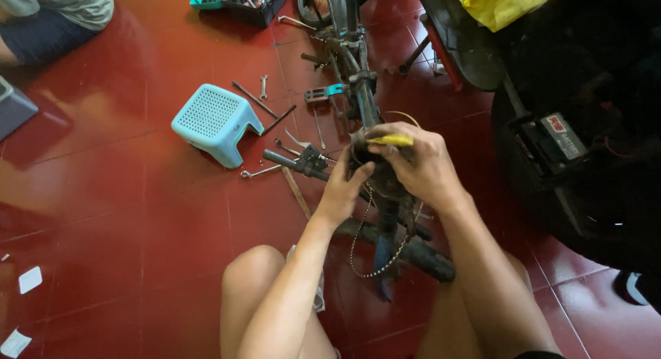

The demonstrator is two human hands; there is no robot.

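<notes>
Two hands on the dark bike frame point(385, 194) lying over the red floor point(124, 194) between the knees: left hand point(342, 192) has its grip clamped on the round frame end, right hand point(420, 165) pinches a yellow-handled tool point(392, 140) against it. A loose chain point(365, 252) dangles below; wrenches point(263, 87) and a teal stool point(215, 121) sit nearby.
</notes>
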